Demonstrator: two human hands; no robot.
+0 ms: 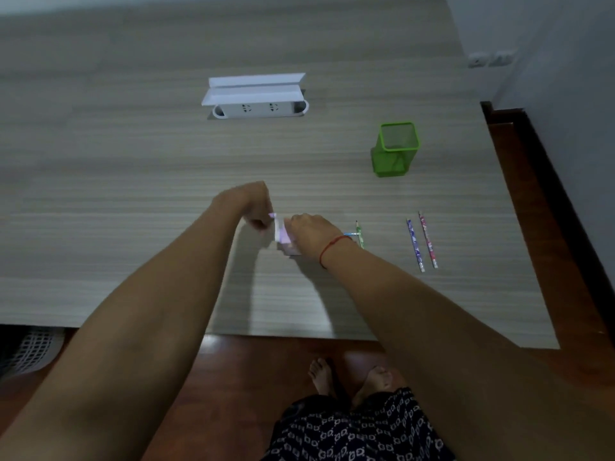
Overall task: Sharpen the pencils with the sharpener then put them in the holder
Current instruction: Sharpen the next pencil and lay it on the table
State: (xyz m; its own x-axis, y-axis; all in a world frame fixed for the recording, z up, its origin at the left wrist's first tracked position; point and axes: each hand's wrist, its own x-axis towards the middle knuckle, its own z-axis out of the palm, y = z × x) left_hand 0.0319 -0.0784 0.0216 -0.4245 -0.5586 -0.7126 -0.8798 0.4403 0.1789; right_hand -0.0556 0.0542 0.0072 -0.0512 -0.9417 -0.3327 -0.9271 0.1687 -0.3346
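Our left hand (pixel 256 207) and right hand (pixel 311 232) crowd the sharpener (pixel 283 236) at the near middle of the desk (pixel 133 211), but from there to the green mesh holder (pixel 396 151) we see bare wood. A green pencil (pixel 359 234) just beside the right wrist, then a blue pencil (pixel 415 244) and a pink pencil (pixel 428 239) side by side farther right, lie flat across a low sweep that way. The white power strip (pixel 259 109) stands well back.

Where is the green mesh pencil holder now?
In the head view, the green mesh pencil holder stands upright on the right of the grey wooden table, beyond two patterned pencils.
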